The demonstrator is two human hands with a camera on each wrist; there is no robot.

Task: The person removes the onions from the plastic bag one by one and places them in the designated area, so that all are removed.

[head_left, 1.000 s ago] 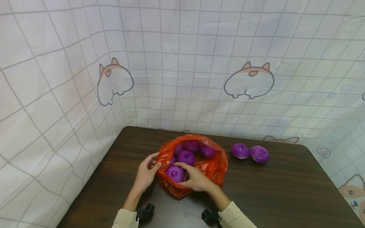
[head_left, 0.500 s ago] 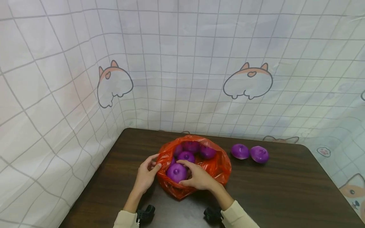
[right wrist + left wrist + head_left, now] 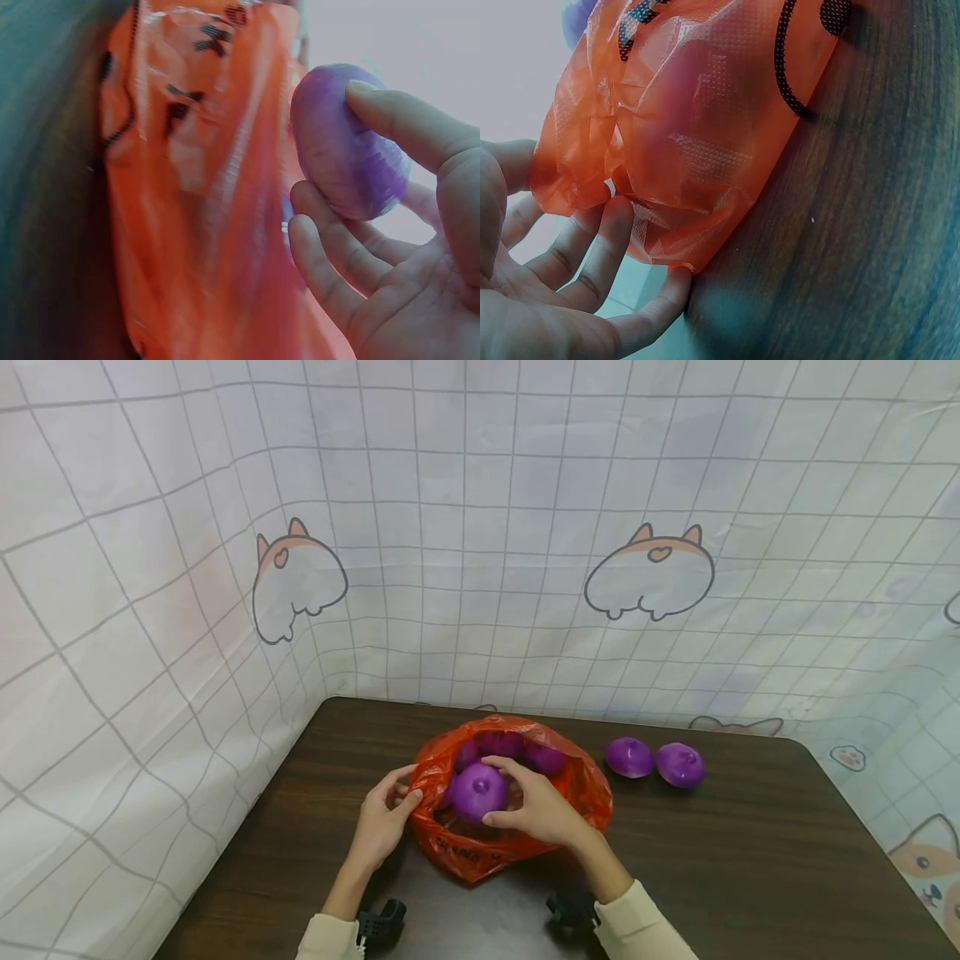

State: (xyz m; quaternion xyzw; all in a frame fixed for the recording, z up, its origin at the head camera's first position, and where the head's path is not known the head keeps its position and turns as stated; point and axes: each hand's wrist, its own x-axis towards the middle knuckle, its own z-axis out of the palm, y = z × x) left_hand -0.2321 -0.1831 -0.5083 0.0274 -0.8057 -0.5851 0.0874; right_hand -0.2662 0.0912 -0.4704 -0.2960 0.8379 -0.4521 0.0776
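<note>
A red plastic bag (image 3: 480,860) with black print stands with its mouth wide on the table. My left hand (image 3: 382,821) pinches the bag's left rim; in the left wrist view the thumb and fingers (image 3: 616,225) hold the thin plastic. My right hand (image 3: 542,806) grips a purple onion (image 3: 478,791) over the bag's mouth. The right wrist view has this onion (image 3: 349,142) between thumb and fingers, beside the bag's upper edge. Several other purple onions (image 3: 501,743) lie inside the bag, partly hidden by the held onion and the rim.
Two more purple onions, one on the left (image 3: 630,757) and one on the right (image 3: 680,766), lie side by side to the right of the bag on the dark wooden table (image 3: 735,852). A patterned white cloth (image 3: 480,568) hangs behind and around the table.
My right hand has lifted the onion from the near side of the bag, up and slightly right. The left hand stays at the rim. The two onions outside have not moved.
</note>
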